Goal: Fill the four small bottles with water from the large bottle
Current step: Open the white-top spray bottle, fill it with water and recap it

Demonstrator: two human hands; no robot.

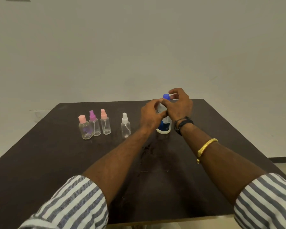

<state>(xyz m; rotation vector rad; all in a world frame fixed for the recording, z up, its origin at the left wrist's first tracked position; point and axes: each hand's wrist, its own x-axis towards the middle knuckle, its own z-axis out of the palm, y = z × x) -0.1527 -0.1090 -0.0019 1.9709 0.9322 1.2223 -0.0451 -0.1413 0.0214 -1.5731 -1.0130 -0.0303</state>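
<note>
Hands meet at the large bottle [164, 125], far right-centre of the counter [40, 154]. Left hand [151, 115] wraps the bottle's upper body, fingers closed round it, likely to brace it upright. Right hand [178, 103] sits at the top, fingers curled beside the blue cap [166, 96], thumb side near the left hand's fingertips; cannot tell whether they actually pinch the cap or just hover at it. Cap on, so my guess is the step is unscrewing, with one hand steadying against the twist. Bottle stands on its base, white with a blue label low down; water level not visible.

Four small bottles stand upright to the left, all capped, all look empty: white-capped spray bottle [125, 125] nearest the hands, apart from the rest; then pink-capped spray bottle [105, 122], purple-capped spray bottle [94, 123] and a squat pink-capped bottle [84, 128] close together, the last two possibly touching. None filled, so task looks at its start. Their tops must come off before pouring. Narrow necks mean spill risk.
</note>
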